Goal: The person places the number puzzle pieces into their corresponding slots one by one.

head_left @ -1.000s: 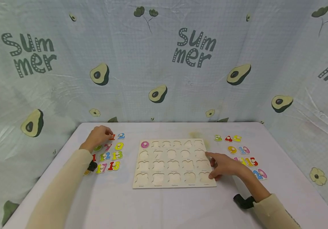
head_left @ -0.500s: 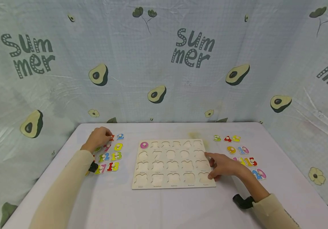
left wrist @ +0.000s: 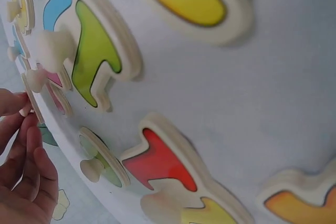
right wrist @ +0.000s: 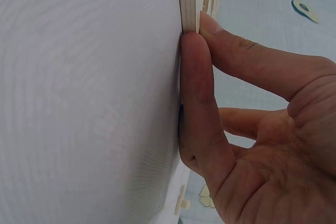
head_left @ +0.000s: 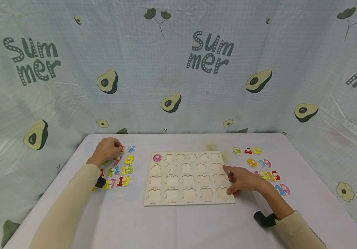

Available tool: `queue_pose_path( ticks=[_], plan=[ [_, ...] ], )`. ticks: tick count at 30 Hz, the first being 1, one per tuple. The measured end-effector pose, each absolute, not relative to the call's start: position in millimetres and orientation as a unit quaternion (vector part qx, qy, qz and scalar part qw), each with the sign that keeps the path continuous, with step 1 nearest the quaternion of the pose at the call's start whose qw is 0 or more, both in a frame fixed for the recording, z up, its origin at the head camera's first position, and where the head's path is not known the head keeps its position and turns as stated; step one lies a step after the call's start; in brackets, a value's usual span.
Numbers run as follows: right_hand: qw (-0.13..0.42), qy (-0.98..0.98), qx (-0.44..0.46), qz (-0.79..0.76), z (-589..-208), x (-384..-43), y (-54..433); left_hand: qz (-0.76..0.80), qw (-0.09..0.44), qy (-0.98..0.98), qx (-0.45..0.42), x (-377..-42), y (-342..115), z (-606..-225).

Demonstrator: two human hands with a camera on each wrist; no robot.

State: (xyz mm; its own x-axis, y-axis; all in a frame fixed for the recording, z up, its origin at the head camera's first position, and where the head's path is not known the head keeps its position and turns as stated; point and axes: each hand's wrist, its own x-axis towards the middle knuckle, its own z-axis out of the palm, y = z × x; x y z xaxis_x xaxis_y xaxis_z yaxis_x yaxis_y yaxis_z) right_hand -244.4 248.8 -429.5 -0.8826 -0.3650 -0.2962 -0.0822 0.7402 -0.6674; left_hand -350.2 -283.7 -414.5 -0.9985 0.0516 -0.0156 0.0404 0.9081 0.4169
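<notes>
At the back left of the table my left hand (head_left: 106,150) pinches the knob of a red number 1 puzzle piece (head_left: 122,148). In the left wrist view, the fingertips (left wrist: 32,129) close on that small knob and the piece shows edge-on. A blue number 2 piece (head_left: 131,148) lies just right of it. My right hand (head_left: 242,178) grips the right edge of a pale wooden puzzle board (head_left: 178,203). Seen from the right wrist, the thumb (right wrist: 236,51) lies on the board's face and a finger meets its edge (right wrist: 190,3). A pink 0 piece (head_left: 157,158) sits in the top-left recess.
Several knobbed number pieces, such as the yellow 8 (head_left: 129,159) and red-and-yellow 18 (head_left: 123,181), lie in rows beneath and beside the left hand. More, including the red 4 (head_left: 248,150) and blue-and-pink 20 (head_left: 282,189), lie right of the board. A printed curtain (head_left: 197,114) hangs behind the table.
</notes>
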Motion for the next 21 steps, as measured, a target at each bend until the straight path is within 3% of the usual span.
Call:
queue_pose_path(
  ticks=[21],
  plan=[
    [0.209,0.908,-0.13,-0.34,-428.2,-243.5,248.4,0.227,-0.028,0.973,0.033,-350.8,-274.7,-407.2]
  ],
)
